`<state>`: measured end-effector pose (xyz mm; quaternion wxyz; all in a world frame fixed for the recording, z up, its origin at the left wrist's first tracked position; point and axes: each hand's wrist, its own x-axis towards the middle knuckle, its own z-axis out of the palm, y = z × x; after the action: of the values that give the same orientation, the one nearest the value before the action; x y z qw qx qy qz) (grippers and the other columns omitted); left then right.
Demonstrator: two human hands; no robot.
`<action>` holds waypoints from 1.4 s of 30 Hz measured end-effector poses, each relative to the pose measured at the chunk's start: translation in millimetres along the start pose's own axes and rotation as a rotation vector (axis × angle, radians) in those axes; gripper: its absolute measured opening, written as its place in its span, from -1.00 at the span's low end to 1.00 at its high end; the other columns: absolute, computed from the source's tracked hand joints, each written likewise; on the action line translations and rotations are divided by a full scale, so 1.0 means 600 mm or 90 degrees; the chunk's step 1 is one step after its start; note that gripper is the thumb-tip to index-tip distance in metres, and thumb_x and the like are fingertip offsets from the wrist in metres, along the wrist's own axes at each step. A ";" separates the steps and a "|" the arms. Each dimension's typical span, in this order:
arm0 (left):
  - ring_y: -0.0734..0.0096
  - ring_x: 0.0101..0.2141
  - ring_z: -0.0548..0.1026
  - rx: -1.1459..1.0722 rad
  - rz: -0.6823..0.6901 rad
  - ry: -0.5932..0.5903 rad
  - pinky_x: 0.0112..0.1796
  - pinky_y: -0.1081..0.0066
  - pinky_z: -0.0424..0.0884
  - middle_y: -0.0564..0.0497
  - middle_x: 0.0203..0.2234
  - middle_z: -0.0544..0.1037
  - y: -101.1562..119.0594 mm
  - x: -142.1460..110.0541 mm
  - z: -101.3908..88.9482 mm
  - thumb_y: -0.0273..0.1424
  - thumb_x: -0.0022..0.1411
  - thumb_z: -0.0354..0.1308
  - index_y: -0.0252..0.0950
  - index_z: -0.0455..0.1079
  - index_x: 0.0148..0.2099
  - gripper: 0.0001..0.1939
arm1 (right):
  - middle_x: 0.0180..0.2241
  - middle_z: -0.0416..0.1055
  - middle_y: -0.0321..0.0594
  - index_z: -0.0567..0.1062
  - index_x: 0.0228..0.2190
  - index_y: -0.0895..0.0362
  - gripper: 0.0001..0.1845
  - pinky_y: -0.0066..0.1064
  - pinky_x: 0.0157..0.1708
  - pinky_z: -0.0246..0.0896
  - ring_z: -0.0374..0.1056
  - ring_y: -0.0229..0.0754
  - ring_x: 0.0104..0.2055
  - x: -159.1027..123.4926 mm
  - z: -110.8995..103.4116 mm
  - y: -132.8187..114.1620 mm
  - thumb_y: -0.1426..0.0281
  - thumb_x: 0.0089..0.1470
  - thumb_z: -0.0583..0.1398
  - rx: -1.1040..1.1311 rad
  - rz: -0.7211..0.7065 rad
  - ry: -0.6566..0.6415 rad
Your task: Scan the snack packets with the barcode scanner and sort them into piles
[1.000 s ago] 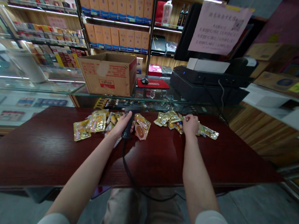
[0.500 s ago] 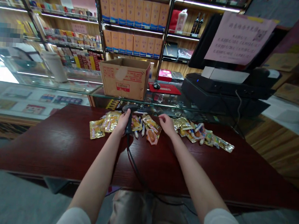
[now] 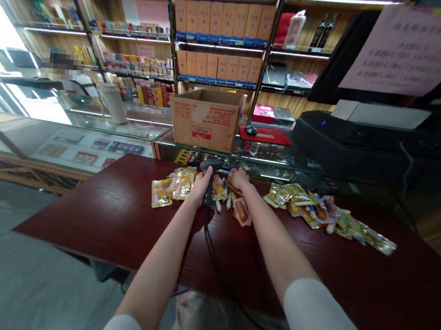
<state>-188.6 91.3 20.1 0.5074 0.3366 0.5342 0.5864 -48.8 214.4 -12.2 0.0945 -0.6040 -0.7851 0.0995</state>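
My left hand [image 3: 201, 185] is wrapped round the handle of a black barcode scanner [image 3: 208, 192], its head pointing right over the snacks. A black cable runs down from the handle. My right hand [image 3: 239, 178] is closed on a gold snack packet [image 3: 234, 189], which it mostly covers. Just below that hand lies a vacuum-packed sausage [image 3: 242, 211]. Thin white-wrapped sticks [image 3: 218, 205] rest between the hands. Several gold packets [image 3: 183, 183] are piled left of my left hand. Another row of gold packets [image 3: 292, 195] and wrapped sausages stretches to the right.
The dark red table [image 3: 124, 223] meets a glass counter [image 3: 274, 156]. On the counter stand an open cardboard box [image 3: 204, 120], a mouse [image 3: 251, 130] on a red pad, and a white cup [image 3: 113, 103]. A monitor [image 3: 339, 57] rises at right. A person [image 3: 78, 82] is at far left.
My right hand has moved left and down from above the table onto the gold packet beside the scanner. The view has turned to the left. My left hand keeps its hold on the scanner.
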 end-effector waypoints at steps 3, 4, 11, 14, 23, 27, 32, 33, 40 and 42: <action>0.52 -0.73 0.33 -0.004 0.011 0.002 -0.65 0.49 0.29 0.07 -0.70 0.42 -0.001 0.000 0.002 0.04 0.24 0.11 -0.44 0.42 -0.10 -0.43 | 0.13 0.29 0.17 0.41 0.02 0.20 -0.64 -0.11 0.06 0.15 0.23 0.13 0.18 -0.003 0.004 0.000 0.33 0.22 0.11 -0.011 -0.015 0.016; 0.52 -0.73 0.33 -0.003 0.011 0.002 -0.65 0.49 0.30 0.06 -0.69 0.43 -0.002 0.000 0.002 0.04 0.24 0.11 -0.43 0.42 -0.11 -0.44 | 0.09 0.33 0.15 0.42 -0.01 0.19 -0.67 -0.11 0.05 0.15 0.26 0.11 0.15 -0.004 0.005 0.001 0.33 0.22 0.11 -0.012 -0.023 0.018; 0.52 -0.72 0.33 0.034 0.022 -0.001 -0.65 0.51 0.30 0.06 -0.71 0.41 -0.001 -0.005 0.005 0.09 0.20 0.12 -0.36 0.41 -0.29 -0.46 | -0.09 0.47 0.08 0.49 -0.14 0.27 -0.77 -0.33 -0.02 0.19 0.39 -0.08 -0.05 -0.020 -0.003 0.039 0.45 0.19 0.13 0.129 -0.071 0.079; 0.53 -0.71 0.34 0.039 0.033 -0.014 -0.64 0.51 0.30 0.06 -0.69 0.41 0.000 -0.012 0.013 0.09 0.18 0.13 -0.34 0.38 -0.32 -0.48 | -0.18 0.51 0.01 0.54 -0.25 0.24 -0.73 -0.35 -0.05 0.20 0.40 -0.10 -0.09 -0.048 -0.015 0.077 0.40 0.23 0.06 0.210 -0.085 0.182; 0.54 -0.72 0.31 0.033 0.014 -0.195 -0.67 0.51 0.25 0.06 -0.69 0.39 -0.024 -0.038 0.057 0.13 0.16 0.12 -0.35 0.40 -0.32 -0.43 | -0.64 0.43 -0.17 0.45 -0.65 0.13 -0.32 -0.39 -0.45 0.21 0.34 -0.20 -0.56 -0.166 -0.055 0.183 -0.16 0.11 0.02 0.560 0.001 0.295; 0.53 -0.73 0.32 0.044 -0.012 -0.264 -0.66 0.52 0.24 0.07 -0.74 0.37 -0.025 -0.058 0.071 0.16 0.15 0.10 -0.36 0.42 -0.26 -0.39 | -0.79 0.26 -0.27 0.43 -0.71 0.13 -0.25 -0.40 -0.54 0.14 0.22 -0.26 -0.69 -0.184 -0.067 0.184 -0.24 0.06 0.01 0.584 0.046 0.313; 0.54 -0.73 0.31 0.060 -0.003 -0.320 -0.68 0.54 0.18 0.06 -0.73 0.39 -0.023 -0.074 0.080 0.19 0.12 0.11 -0.38 0.42 -0.22 -0.35 | -0.81 0.22 -0.27 0.36 -0.77 0.09 -0.24 -0.39 -0.54 0.15 0.21 -0.25 -0.71 -0.184 -0.067 0.174 -0.26 0.05 -0.01 0.601 0.073 0.305; 0.54 -0.72 0.31 0.060 -0.001 -0.322 -0.68 0.55 0.18 0.06 -0.73 0.39 -0.024 -0.075 0.080 0.19 0.11 0.11 -0.39 0.42 -0.22 -0.34 | -0.81 0.22 -0.27 0.36 -0.77 0.09 -0.24 -0.38 -0.54 0.15 0.22 -0.25 -0.71 -0.183 -0.066 0.174 -0.26 0.05 -0.01 0.602 0.082 0.306; 0.54 -0.73 0.30 0.057 0.000 -0.346 -0.68 0.54 0.15 0.13 -0.74 0.34 -0.039 -0.076 0.085 0.15 0.10 0.16 -0.33 0.36 -0.24 -0.42 | -0.80 0.25 -0.26 0.39 -0.74 0.09 -0.28 -0.39 -0.54 0.17 0.25 -0.22 -0.69 -0.184 -0.068 0.181 -0.21 0.08 0.01 0.579 0.141 0.306; 0.56 -0.74 0.29 0.064 0.004 -0.362 -0.69 0.54 0.14 0.14 -0.75 0.32 -0.046 -0.072 0.086 0.16 0.11 0.15 -0.32 0.35 -0.27 -0.43 | -0.80 0.26 -0.26 0.39 -0.75 0.09 -0.29 -0.39 -0.53 0.18 0.26 -0.21 -0.69 -0.185 -0.069 0.182 -0.19 0.09 0.02 0.577 0.146 0.307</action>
<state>-122.6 62.6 10.2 0.6176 0.5140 0.3976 0.4430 91.7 135.9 -5.1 0.5130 -0.5901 -0.5482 0.2968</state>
